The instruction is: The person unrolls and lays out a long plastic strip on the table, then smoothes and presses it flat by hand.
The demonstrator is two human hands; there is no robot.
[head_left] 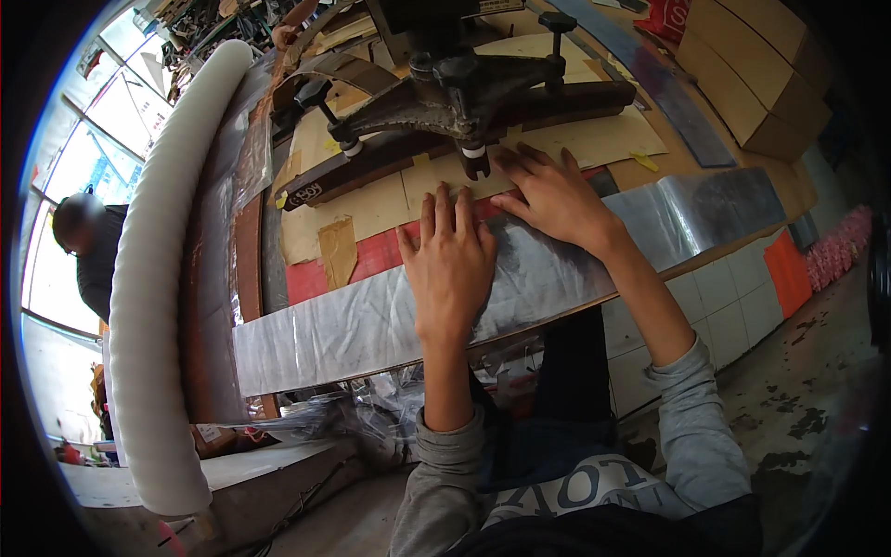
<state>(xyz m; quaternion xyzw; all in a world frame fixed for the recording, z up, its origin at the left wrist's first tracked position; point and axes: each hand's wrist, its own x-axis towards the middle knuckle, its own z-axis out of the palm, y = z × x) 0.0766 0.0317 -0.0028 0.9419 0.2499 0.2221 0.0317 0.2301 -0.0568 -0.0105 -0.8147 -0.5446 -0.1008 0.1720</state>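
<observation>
My left hand [452, 262] lies flat with fingers spread. Its palm is over a shiny clear plastic strip [339, 336] and its fingertips reach a beige board [385, 201]. To its right, my right hand [559, 202] also rests flat, fingers apart, with its fingertips at the board close to the press. Between plastic and board runs a red strip [376, 277]. Just beyond my fingers stands a dark metal press head [455, 102] with a long bar [380, 167] across the board. Whatever lies directly beneath my palms is hidden.
A thick white foam roll [172, 269] stands along the left side. Cardboard boxes [742, 74] sit at the back right. A brown paper piece [338, 251] is on the board's left part. Further left, beyond the roll, is another person [97, 251].
</observation>
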